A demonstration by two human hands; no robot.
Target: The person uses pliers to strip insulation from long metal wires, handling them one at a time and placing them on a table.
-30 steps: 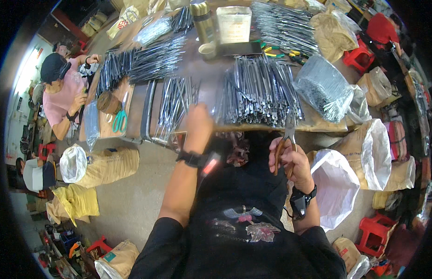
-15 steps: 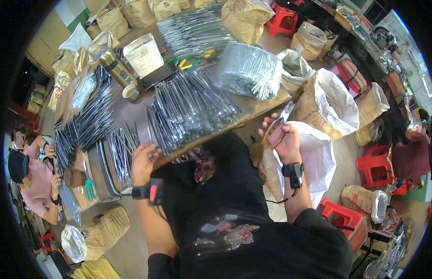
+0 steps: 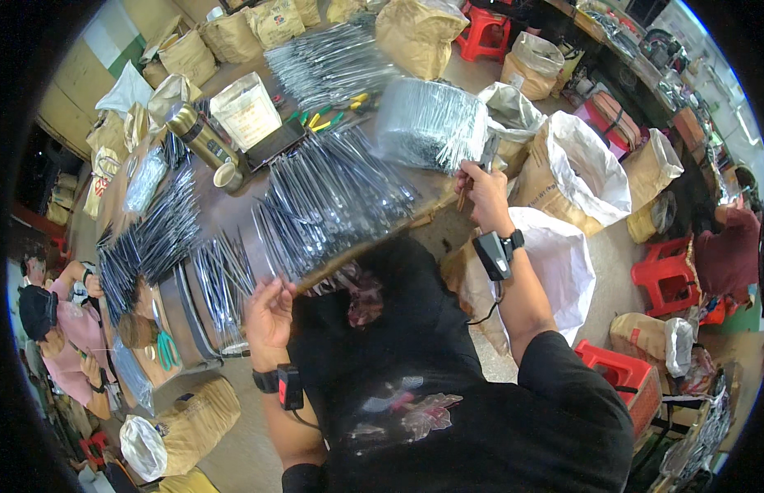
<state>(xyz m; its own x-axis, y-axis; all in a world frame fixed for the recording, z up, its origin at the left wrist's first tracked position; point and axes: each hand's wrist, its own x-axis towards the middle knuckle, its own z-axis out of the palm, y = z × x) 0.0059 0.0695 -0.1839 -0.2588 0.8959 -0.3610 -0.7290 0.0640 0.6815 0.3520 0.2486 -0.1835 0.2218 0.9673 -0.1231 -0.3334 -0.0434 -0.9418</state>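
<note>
My right hand is closed around pliers with brown handles. Their grey head points up beside the right end of a bundle of thin silvery rods wrapped in clear film. At the table's front edge, my left hand has its fingertips pinched together; whatever may be between them is too small to make out. Just beyond those fingers lies a wide row of thin, dark, shiny metal rods. A smaller group of rods lies to the left of that hand.
On the table stand a metal flask, a cup and a paper bag. Teal-handled scissors lie at the left end. Open sacks and a red stool stand at right. A co-worker is at left.
My right hand has turned over and moved up with the pliers, toward the wrapped bundle. My left hand has shifted slightly right and down, its fingers now pinched.
</note>
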